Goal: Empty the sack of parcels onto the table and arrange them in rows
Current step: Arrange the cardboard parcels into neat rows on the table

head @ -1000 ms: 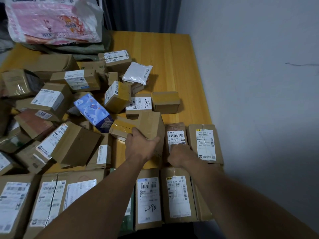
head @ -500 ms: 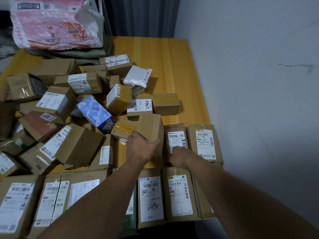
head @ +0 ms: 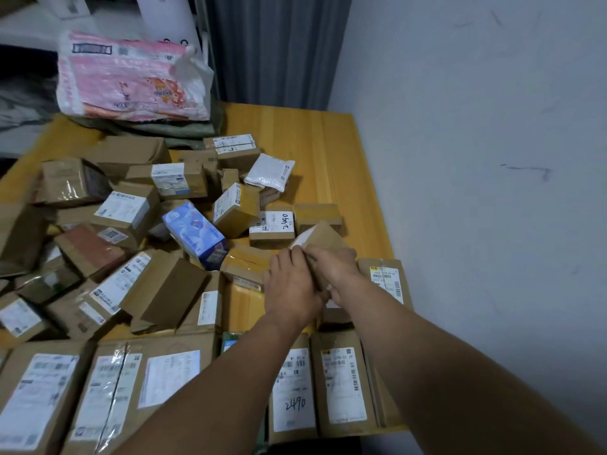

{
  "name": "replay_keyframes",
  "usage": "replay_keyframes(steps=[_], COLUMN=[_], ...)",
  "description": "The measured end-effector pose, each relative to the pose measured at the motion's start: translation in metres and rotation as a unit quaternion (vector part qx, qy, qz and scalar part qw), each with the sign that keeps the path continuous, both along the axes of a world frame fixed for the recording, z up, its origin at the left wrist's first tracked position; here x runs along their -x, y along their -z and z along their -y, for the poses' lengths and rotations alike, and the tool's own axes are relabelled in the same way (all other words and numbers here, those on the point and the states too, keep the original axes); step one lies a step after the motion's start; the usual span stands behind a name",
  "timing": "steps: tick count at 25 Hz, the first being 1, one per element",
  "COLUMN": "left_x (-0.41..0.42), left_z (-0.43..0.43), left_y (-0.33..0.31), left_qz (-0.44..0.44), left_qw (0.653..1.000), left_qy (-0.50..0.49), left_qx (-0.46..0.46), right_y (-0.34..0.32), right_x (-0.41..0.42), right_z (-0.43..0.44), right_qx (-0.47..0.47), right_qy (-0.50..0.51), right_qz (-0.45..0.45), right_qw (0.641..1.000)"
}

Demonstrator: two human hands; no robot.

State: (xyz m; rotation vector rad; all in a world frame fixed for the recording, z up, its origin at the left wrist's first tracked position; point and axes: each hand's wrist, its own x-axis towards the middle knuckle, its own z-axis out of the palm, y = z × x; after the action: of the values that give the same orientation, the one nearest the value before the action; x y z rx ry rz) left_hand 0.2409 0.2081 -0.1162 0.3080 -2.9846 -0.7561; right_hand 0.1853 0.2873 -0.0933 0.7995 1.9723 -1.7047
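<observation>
Just right of the blue box point(head: 195, 236), both hands grip a plain brown box point(head: 328, 239) and hold it tilted, one corner raised above the parcels under it. The left hand point(head: 290, 284) curls its fingers over the box's near left edge. The right hand point(head: 335, 267) wraps round its near right side, and the two hands touch. A loose heap of parcels point(head: 124, 211) lies jumbled to the left of and behind the blue box on the wooden table point(head: 312, 149). A white padded envelope point(head: 269, 172) sits behind and to the right of the blue box. In front of the blue box, a row of flat parcels point(head: 341, 379) lies label-up along the table's near edge. Far behind the blue box, the pink and white sack point(head: 131, 77) sits slumped at the table's back edge.
</observation>
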Motion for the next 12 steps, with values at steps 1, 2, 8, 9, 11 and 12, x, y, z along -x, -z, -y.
replay_keyframes(steps=[1, 2, 8, 9, 11, 12], left_x=[-0.001, -0.003, -0.023, -0.023, -0.021, -0.022], left_z=[-0.001, -0.001, 0.012, 0.018, 0.028, 0.032], left_y=[-0.001, -0.002, -0.001, 0.006, 0.009, 0.007], left_qz=[0.001, -0.005, -0.039, -0.052, -0.046, -0.012], left_qw=[1.0, 0.999, 0.959, 0.938, 0.873, 0.816], left_qy=[0.006, 0.008, 0.002, -0.042, -0.197, -0.266], left_qx=[-0.022, -0.043, -0.281, -0.34, -0.444, -0.514], right_y=[0.0, -0.002, -0.007, -0.005, -0.005, -0.006], right_x=[0.0, -0.001, -0.026, -0.03, -0.035, -0.037], right_z=[0.0, 0.001, -0.001, -0.003, -0.003, 0.0], right_qx=[-0.004, -0.014, -0.036, -0.041, -0.009, 0.029], right_qy=[0.015, 0.021, 0.038, 0.041, 0.06, 0.078], right_qz=[-0.003, -0.005, -0.063, -0.075, -0.093, -0.099], right_qw=[1.0, 1.0, 0.997, 0.996, 0.994, 0.992])
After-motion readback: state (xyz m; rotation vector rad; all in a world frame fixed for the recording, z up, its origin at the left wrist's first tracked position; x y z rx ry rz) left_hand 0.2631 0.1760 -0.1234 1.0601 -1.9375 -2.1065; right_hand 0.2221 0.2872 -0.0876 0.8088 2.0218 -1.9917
